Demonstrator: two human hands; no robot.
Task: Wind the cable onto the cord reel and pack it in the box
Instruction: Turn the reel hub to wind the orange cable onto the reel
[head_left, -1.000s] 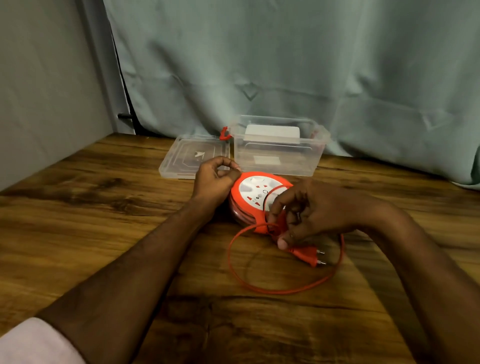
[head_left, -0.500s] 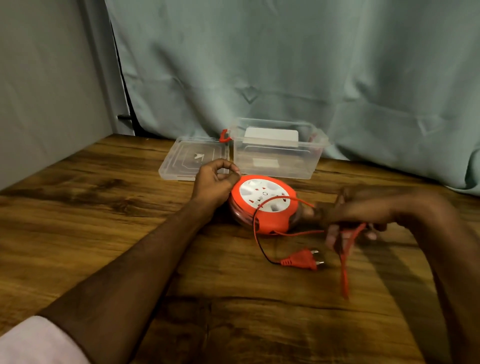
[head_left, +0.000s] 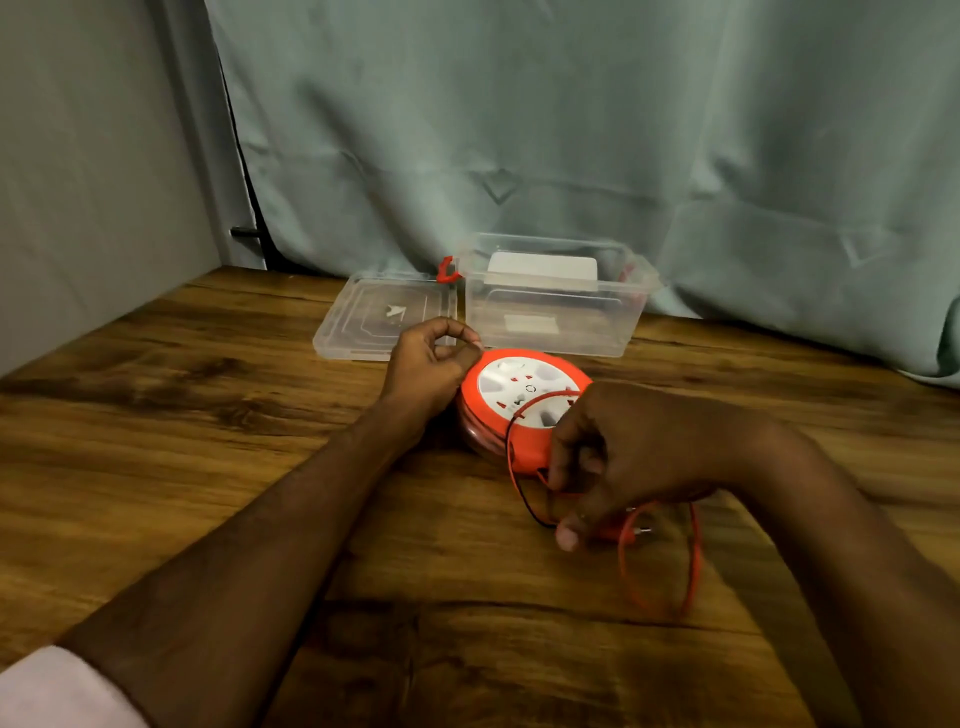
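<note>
An orange cord reel (head_left: 519, 395) with a white socket face lies flat on the wooden table. My left hand (head_left: 431, 364) rests against its left edge, thumb and forefinger pinched at the rim. My right hand (head_left: 618, 457) is at the reel's near right edge, fingers closed on the orange cable (head_left: 691, 561). One strand crosses the reel's face; a loose loop lies on the table to the right. The plug (head_left: 631, 531) lies partly hidden under my right hand. The clear box (head_left: 550, 317) stands open behind the reel.
The box's clear lid (head_left: 379, 322) lies flat on the table left of the box. A red latch (head_left: 445, 270) sticks up at the box's left end. A grey-green curtain hangs behind, and a grey wall runs along the left.
My right hand has swung from out at the right back to the reel's near edge with the cable. The loose loop has shifted to the right of the plug. My left hand has stayed put.
</note>
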